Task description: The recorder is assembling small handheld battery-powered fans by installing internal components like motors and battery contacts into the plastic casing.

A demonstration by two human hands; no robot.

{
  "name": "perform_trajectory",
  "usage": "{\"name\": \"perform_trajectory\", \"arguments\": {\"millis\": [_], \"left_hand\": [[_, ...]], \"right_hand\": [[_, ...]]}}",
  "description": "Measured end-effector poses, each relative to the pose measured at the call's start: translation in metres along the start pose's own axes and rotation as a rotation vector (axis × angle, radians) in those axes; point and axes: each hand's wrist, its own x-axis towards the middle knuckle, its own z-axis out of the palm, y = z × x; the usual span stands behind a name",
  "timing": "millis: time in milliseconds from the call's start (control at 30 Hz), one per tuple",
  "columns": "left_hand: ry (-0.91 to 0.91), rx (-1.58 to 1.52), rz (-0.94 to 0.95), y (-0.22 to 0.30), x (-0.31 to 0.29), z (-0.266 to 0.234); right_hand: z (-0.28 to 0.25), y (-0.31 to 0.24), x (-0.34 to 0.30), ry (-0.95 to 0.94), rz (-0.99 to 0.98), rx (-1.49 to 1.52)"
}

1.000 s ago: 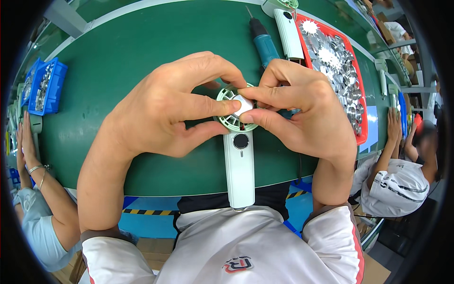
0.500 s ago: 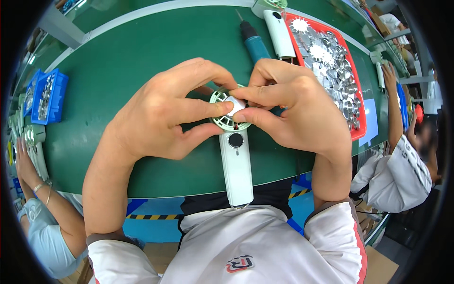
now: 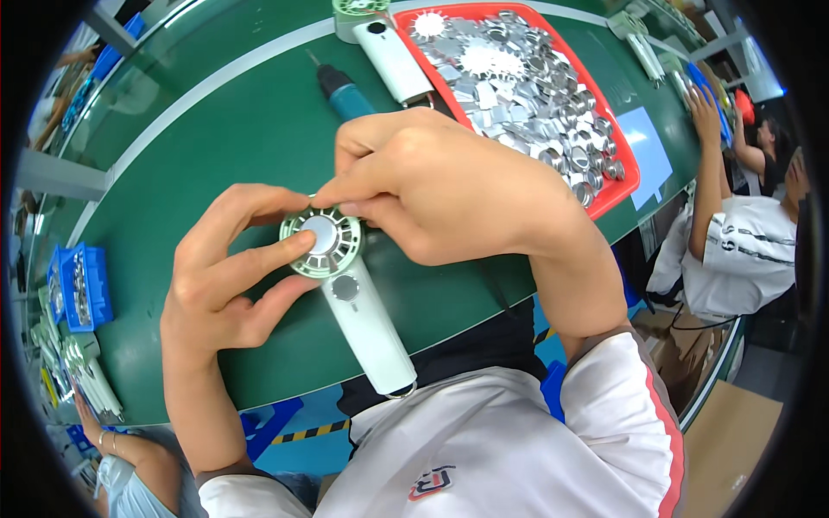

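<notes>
A white handheld fan with a round pale green slotted head is tilted over the table's near side, its handle pointing toward me. My left hand grips the head from the left, thumb and fingers around the rim, one finger on the round silver disc at its centre. At the head's upper right rim, my right hand is closed in a pinch, thumb and index fingertips against the edge. Whether anything small sits between those fingertips is hidden.
A teal and black power screwdriver lies beyond my right hand. Beside it are another white fan and a red tray of silver metal discs. Blue bins stand at left. Co-workers' arms show at both sides.
The view has shifted to the right. My right hand has moved from the central silver disc to the head's upper rim. The fan now slants, and its silver disc shows more fully.
</notes>
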Motion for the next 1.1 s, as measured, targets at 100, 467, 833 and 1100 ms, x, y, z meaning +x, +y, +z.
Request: {"name": "perform_trajectory", "arguments": {"millis": [100,467,833,1100], "left_hand": [[-0.011,0.016,0.000,0.001,0.001,-0.002],[-0.015,0.018,-0.020,0.000,0.000,-0.003],[0.002,0.034,0.005,0.001,-0.002,-0.003],[0.016,0.074,0.080,-0.001,-0.002,-0.001]], "right_hand": [[0.002,-0.001,0.000,-0.004,0.010,-0.021],[0.011,-0.005,0.001,0.007,-0.067,-0.041],[0.014,-0.013,0.000,-0.011,0.044,-0.152],[0.008,-0.009,0.001,-0.002,0.082,-0.013]]}}
